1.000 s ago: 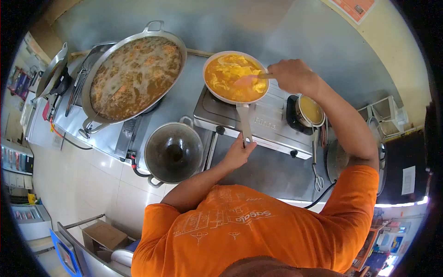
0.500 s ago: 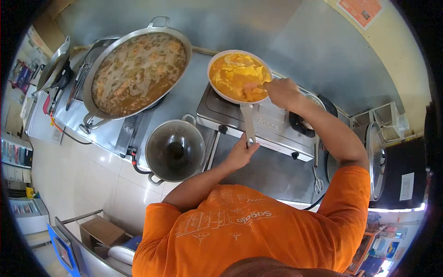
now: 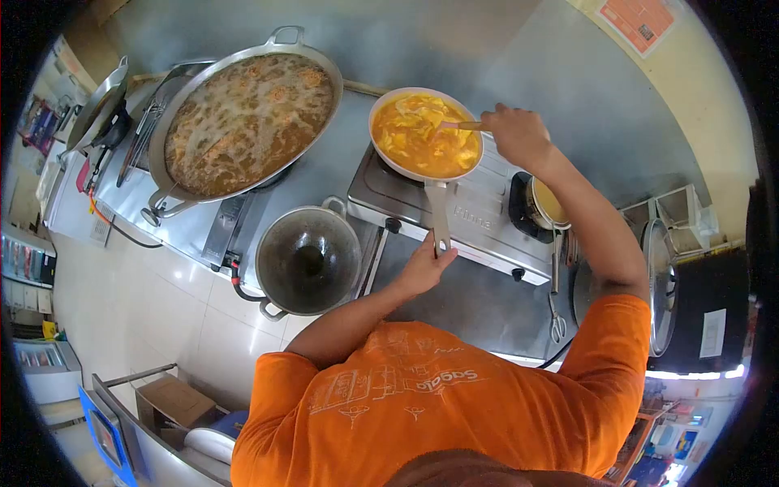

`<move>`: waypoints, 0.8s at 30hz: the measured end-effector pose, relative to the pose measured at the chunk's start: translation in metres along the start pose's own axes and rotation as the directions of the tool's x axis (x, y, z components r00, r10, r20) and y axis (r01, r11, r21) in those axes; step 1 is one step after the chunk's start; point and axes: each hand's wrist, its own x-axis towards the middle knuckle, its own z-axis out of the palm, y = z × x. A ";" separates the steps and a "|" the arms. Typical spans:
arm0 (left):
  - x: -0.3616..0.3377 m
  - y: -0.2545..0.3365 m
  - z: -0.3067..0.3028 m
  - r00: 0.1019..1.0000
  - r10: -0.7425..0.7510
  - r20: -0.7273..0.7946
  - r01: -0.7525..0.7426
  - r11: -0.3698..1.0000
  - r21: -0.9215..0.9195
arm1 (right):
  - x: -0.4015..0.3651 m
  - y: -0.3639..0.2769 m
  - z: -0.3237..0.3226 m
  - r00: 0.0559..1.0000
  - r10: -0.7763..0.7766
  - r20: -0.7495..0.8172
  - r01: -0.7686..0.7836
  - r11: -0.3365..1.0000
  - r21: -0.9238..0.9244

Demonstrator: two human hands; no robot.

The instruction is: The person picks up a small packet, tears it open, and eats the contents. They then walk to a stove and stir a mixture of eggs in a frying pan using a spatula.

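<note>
My left hand is closed around the end of the light handle of a frying pan. The pan sits on the left burner of a gas stove. Inside it lies yellow-orange egg, partly set in soft folds with liquid around them. My right hand, above the pan's right rim, grips a wooden-handled spatula. The spatula's head dips into the egg and is mostly hidden.
A large wok of bubbling oil with frying food stands to the left. Nearer is a dark wok. A small pot rests on the right burner, with tongs in front. A glass lid leans at far right.
My right hand has moved slightly up and right, and the spatula now shows more clearly. The egg's folds are broken up and spread differently. My left hand stays on the handle.
</note>
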 end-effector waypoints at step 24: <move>0.002 -0.005 0.002 1.000 -0.011 0.011 0.012 0.998 -0.068 | 0.024 -0.012 0.111 0.952 0.303 -0.050 -0.300 0.952 0.053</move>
